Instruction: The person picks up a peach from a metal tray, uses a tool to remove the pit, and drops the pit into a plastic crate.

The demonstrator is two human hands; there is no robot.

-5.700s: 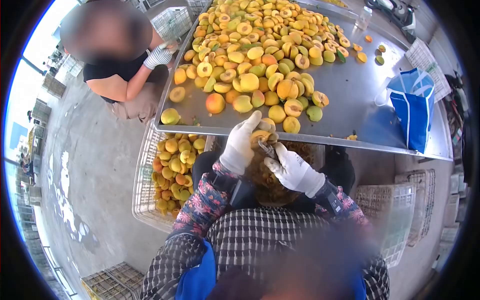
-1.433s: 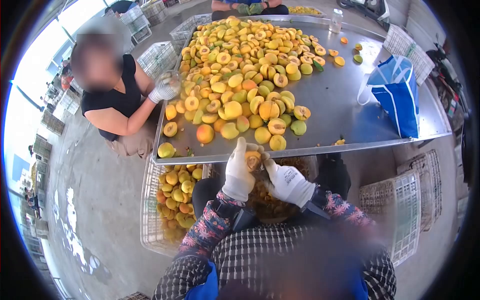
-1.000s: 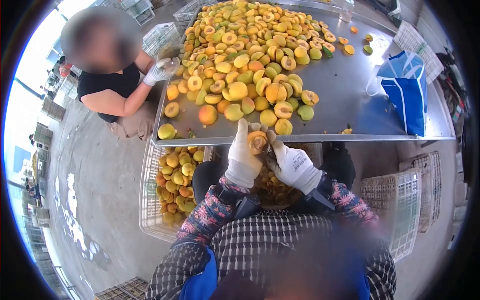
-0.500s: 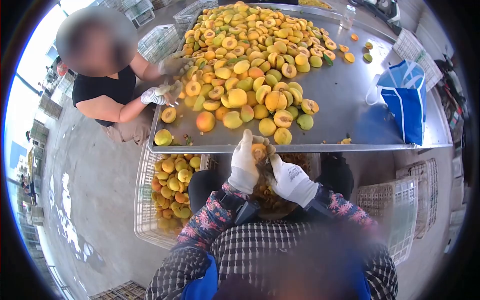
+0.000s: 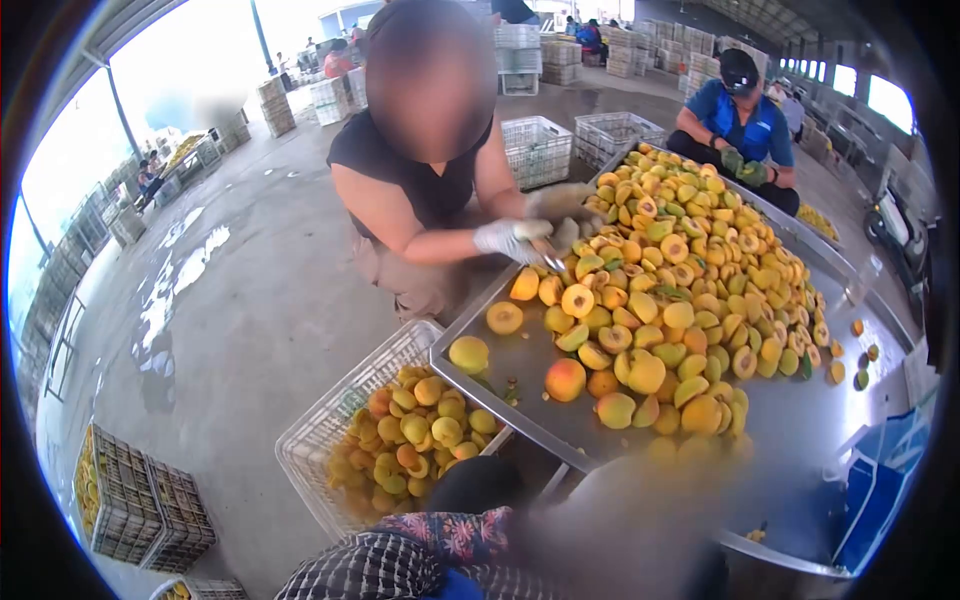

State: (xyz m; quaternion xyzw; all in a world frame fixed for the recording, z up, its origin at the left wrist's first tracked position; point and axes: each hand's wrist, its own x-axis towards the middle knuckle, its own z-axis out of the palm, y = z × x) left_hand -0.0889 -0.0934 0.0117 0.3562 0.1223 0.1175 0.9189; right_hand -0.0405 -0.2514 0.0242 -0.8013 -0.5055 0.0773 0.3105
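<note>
Neither of my hands shows now; a blurred patch covers the lower middle of the view. Only a flowered sleeve [image 5: 450,530] of mine appears at the bottom, beside the checked cloth [image 5: 365,565]. Closest to the blur is the front of a large heap of peaches [image 5: 690,300], many of them halved with the pit hollow showing. They lie on a metal table [image 5: 530,395]. A whole reddish peach [image 5: 565,380] rests near the heap's front left. Below the table's left corner stands a white plastic crate [image 5: 310,460] holding peaches [image 5: 410,430].
Across the table's left side, a person [image 5: 420,190] in white gloves [image 5: 505,240] holds a small tool. Another person [image 5: 740,130] in a blue vest sits at the far end. A blue bag [image 5: 875,490] stands at right. Stacked crates [image 5: 125,500] are at lower left.
The view has swung left and up. My gloved hands, which held a peach at the table's front edge, have dropped out of sight. The person in the blue vest has come into view.
</note>
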